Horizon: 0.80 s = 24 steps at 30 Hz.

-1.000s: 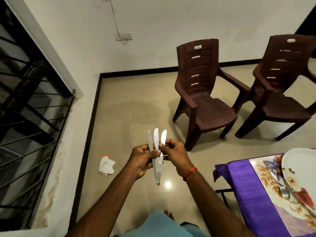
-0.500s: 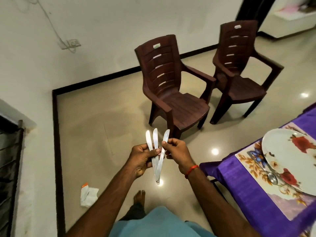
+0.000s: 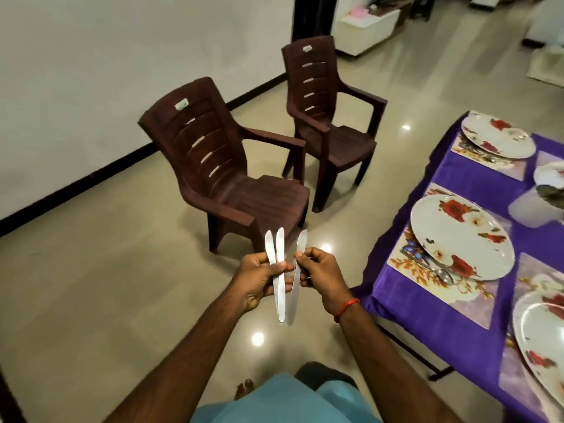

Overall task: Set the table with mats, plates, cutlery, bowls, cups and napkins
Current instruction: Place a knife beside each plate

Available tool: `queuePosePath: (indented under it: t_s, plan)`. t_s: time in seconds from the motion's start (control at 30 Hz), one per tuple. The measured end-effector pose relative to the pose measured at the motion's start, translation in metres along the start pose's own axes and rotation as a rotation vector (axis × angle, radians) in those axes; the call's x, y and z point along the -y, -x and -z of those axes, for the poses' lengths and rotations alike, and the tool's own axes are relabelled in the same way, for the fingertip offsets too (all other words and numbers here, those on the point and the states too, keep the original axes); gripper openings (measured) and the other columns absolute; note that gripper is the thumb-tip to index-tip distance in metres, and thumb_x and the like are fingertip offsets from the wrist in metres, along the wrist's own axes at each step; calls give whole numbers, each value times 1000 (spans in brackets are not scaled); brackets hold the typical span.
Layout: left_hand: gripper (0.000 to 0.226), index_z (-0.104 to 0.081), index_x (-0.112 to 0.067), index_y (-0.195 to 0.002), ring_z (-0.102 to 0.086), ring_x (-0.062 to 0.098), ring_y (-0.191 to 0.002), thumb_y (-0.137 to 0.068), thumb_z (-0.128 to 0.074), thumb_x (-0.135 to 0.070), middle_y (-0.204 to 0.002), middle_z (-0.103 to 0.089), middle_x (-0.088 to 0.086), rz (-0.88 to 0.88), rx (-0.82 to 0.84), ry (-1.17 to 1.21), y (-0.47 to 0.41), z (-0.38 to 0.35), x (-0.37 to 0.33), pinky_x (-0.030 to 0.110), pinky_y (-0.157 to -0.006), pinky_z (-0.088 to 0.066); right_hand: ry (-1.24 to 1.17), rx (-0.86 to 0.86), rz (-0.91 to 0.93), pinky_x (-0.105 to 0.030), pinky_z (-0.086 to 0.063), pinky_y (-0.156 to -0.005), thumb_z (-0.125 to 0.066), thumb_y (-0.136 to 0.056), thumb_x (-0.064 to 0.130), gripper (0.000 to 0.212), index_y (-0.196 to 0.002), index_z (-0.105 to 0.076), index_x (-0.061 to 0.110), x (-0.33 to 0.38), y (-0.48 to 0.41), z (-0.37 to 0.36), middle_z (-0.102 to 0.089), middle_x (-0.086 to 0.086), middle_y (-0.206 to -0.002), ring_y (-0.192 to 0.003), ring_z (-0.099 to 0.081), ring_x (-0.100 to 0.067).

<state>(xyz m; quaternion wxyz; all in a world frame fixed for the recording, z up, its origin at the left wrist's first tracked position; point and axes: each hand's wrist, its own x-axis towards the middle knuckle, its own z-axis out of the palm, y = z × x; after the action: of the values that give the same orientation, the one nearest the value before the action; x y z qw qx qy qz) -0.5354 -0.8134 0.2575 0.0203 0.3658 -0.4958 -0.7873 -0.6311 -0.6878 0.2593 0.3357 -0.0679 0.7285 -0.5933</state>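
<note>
My left hand (image 3: 259,277) grips two steel table knives (image 3: 278,248) upright in front of me. My right hand (image 3: 320,274) pinches a third steel knife (image 3: 299,248), held slightly apart from the other two. At the right stands the table under a purple cloth (image 3: 476,181). On it lie floral mats (image 3: 409,264) with white rose-patterned plates: one in the middle (image 3: 460,236), one at the far end (image 3: 497,138), one at the near right edge (image 3: 540,340). A spoon (image 3: 439,271) lies on the mat beside the middle plate.
Two dark brown plastic armchairs stand on the tiled floor, one close ahead (image 3: 225,166) and one behind it (image 3: 329,117). A translucent container (image 3: 531,209) and a white bowl (image 3: 549,175) sit at the table's right edge. A white cabinet (image 3: 366,29) stands in the far room.
The view has swung right, bringing more of the table and its plates into sight. My right hand has drawn one knife away from the two in my left hand.
</note>
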Motion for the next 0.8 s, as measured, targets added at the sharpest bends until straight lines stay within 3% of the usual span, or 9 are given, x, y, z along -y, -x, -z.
queuePosePath:
  t_s: [0.17,0.27,0.43,0.57,0.8]
  plan:
    - [24,-66,8,-115,-75,44,-89,-92,-70,1,-99,-76,24,39,112,-70,-26,-22,-8,53,-82,-62,-79,-166,-21,-41,-60,-69,-62,-100,22,15,-99,-68,8,0,-7,23,-66,-2,-68,-59,-63,-15]
    - [22,-68,4,-116,-76,39,-85,-95,-68,0,-96,-76,19,61,157,-103,-43,-36,-12,51,-79,-63,-121,-225,-14,-39,-62,-70,-62,-100,21,15,-102,-69,9,4,-16,36,-68,-1,-70,-63,-66,-16]
    - [20,-70,0,-117,-75,41,-95,-97,-65,-2,-102,-75,19,100,220,-168,-73,-66,-22,59,-86,-60,-145,-308,-13,-29,-59,-62,-62,-99,21,13,-103,-70,11,12,-36,60,-69,-8,-80,-66,-69,-15]
    - [22,-70,-1,-118,-75,40,-98,-97,-64,-1,-111,-74,23,135,270,-219,-103,-97,-32,59,-87,-60,-179,-371,-27,-30,-61,-66,-62,-100,22,15,-104,-71,11,14,-60,90,-70,-15,-89,-77,-68,-21]
    - [23,-69,-2,-119,-75,36,-94,-98,-61,1,-109,-73,22,168,342,-325,-155,-150,-52,52,-78,-64,-306,-529,-96,-33,-57,-64,-65,-97,21,12,-107,-64,14,9,-106,146,-68,-6,-78,-68,-63,-18]
